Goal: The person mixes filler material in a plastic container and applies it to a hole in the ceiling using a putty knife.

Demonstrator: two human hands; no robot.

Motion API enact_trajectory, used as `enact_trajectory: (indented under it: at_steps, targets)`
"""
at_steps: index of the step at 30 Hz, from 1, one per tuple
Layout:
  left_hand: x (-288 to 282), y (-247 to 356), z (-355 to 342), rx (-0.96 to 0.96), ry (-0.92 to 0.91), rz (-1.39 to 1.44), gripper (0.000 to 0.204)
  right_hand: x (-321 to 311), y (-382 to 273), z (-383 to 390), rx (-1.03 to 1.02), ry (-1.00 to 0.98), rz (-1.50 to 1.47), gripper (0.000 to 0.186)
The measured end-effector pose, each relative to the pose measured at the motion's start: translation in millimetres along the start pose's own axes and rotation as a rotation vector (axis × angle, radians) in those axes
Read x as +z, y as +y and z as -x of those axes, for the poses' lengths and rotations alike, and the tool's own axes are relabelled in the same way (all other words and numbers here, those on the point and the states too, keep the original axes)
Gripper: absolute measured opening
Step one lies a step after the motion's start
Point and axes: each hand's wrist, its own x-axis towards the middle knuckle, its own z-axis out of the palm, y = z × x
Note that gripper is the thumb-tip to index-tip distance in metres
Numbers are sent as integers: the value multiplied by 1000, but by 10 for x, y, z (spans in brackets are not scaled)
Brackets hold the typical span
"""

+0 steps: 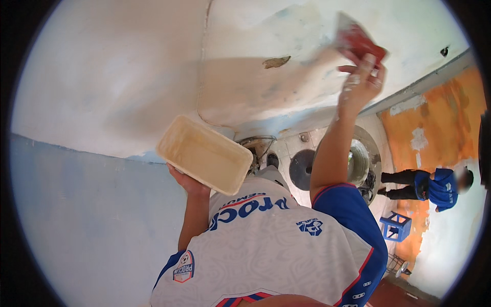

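My left hand [188, 180] grips a cream rectangular plastic tub [217, 134] from below and the side. The tub is tilted toward me, its inside coated with pale residue. Up at the wall, my right hand [362, 87] is closed around a red scraper [356, 42], which is blurred by motion. White paste smears the fingers of that hand. Whether the blade touches the wall [245, 30] I cannot tell. Left of the scraper, a brown, ragged damaged spot [276, 62] shows in the patchy white surface.
Below my right arm stand a dark round object [303, 170] and a large round container [359, 161] on the tiled floor. Farther right, another person in a blue shirt [442, 189] stands by a patchy orange wall [434, 123], near a blue stool [395, 226].
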Motion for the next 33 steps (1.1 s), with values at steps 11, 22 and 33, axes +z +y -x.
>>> enact_trajectory:
  at_steps: [11, 22, 33]
  targets:
    - [820, 21, 288, 13, 39, -1, 64, -185, -437, -475, 86, -76, 37, 24]
    - [1011, -43, 275, 37, -3, -68, 61, -137, -389, -445, 255, -110, -64, 23]
    - [882, 19, 224, -50, 51, -34, 62, -357, -903, -340, 114, -12, 10, 25]
